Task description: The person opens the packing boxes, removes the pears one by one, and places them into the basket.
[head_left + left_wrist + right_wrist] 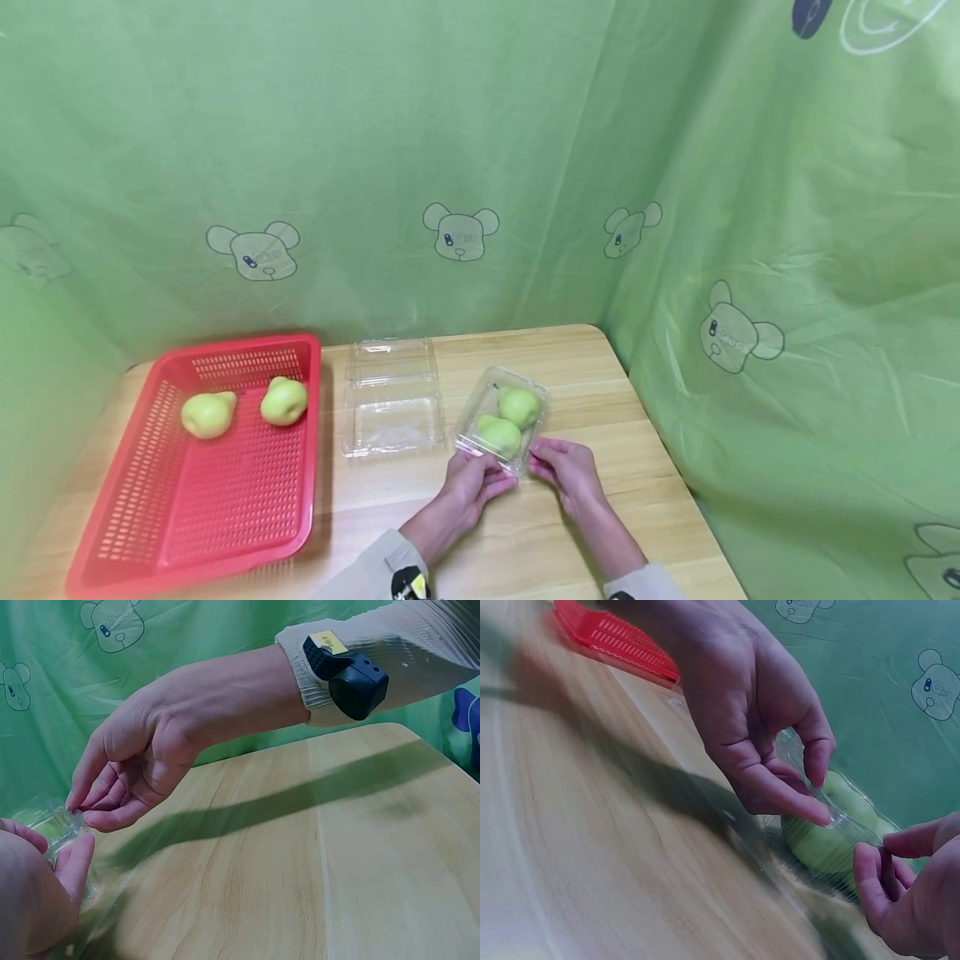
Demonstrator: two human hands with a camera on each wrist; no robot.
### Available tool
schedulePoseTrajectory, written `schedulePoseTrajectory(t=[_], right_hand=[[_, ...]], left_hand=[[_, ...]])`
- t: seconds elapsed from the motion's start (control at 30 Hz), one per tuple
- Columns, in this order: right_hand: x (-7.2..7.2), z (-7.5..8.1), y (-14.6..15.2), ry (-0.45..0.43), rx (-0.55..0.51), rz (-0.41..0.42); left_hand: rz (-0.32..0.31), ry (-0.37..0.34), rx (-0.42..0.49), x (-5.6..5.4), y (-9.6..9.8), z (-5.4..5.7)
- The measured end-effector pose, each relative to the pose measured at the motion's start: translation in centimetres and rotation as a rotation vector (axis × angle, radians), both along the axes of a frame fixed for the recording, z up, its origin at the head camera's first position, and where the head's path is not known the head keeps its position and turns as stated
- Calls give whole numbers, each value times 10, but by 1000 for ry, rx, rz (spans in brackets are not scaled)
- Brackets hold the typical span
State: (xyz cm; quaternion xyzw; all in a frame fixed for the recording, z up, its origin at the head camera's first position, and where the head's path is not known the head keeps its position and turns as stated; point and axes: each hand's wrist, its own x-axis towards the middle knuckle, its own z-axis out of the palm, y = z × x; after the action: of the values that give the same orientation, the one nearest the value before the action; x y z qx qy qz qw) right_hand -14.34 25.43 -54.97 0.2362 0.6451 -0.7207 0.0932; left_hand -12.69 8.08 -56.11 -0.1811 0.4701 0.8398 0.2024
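Observation:
A clear plastic clamshell box (486, 396) with two green pears (519, 407) inside lies tilted at an angle on the table, its lid over the fruit. My left hand (470, 486) grips the near edge by the left corner, thumb on top and fingers below. At the near right corner, my right hand (567, 471) pinches the rim between thumb and fingertips. The right wrist view shows both hands on the rim, the pears (821, 840) showing through the plastic. In the left wrist view the right hand (135, 761) pinches the box edge, while most of the box is hidden.
To the left stands a red plastic basket (309, 500) holding two more pears (284, 401). Between it and the hands lies another clear clamshell box (393, 417), opened flat. Green curtains (450, 125) close in the wooden table (622, 500) behind and at the sides.

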Motion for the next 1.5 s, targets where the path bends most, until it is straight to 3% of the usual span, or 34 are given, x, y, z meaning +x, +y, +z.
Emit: schedulePoseTrajectory(t=[0.43,1.1,1.5], right_hand=[[3,6,3,37,52,96],[1,14,1,19,154,248],[0,20,-3,-3,199,286]], left_hand=[[-4,11,-8,2,0,0],[7,-6,-10,3,0,1],[30,-21,22,1,3,3]])
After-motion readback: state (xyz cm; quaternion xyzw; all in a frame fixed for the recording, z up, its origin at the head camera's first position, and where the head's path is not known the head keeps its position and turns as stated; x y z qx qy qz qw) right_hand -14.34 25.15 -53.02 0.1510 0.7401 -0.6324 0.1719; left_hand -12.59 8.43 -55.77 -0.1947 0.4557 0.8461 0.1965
